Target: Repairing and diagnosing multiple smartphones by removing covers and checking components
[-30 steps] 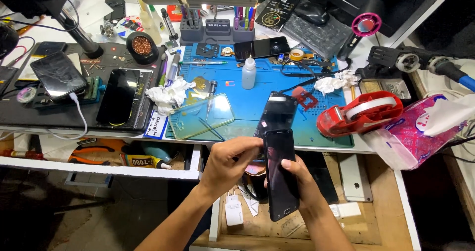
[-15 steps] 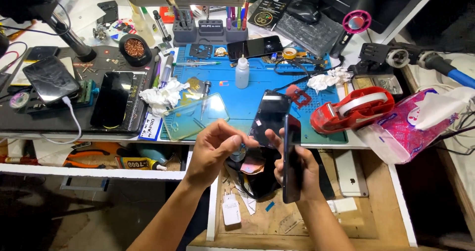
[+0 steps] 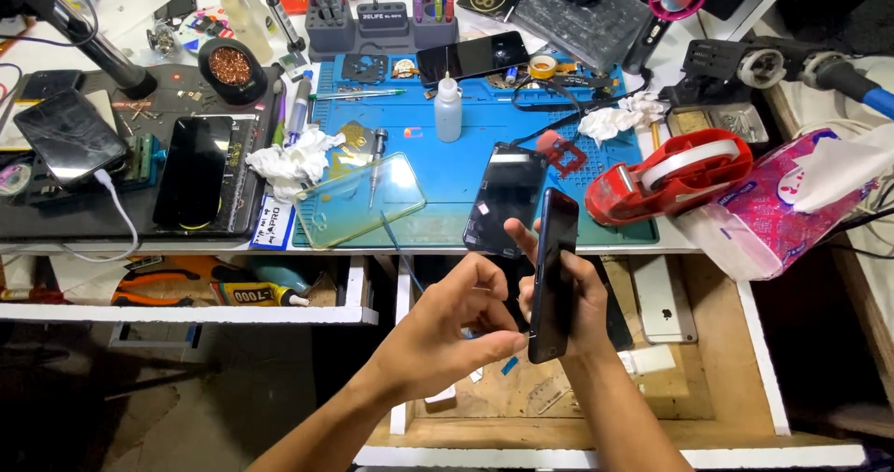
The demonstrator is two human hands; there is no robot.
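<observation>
A dark phone (image 3: 554,276) stands on edge, held upright in my right hand (image 3: 582,309) above an open drawer. My left hand (image 3: 461,328) is beside it, fingertips pinched together near the phone's lower edge; whether they hold something small I cannot tell. Just beyond, a loose black phone screen (image 3: 507,197) lies on the blue work mat (image 3: 447,169) at the bench's front edge.
A clear glass sheet (image 3: 358,202), crumpled tissues (image 3: 293,160), a small white bottle (image 3: 448,109) and a red tape dispenser (image 3: 670,179) sit on the bench. Two other phones (image 3: 196,169) lie on the left. The open drawer (image 3: 708,342) holds a white phone.
The phone has turned from facing up to standing on edge in my right hand. My left hand has moved to its lower edge with fingers pinched.
</observation>
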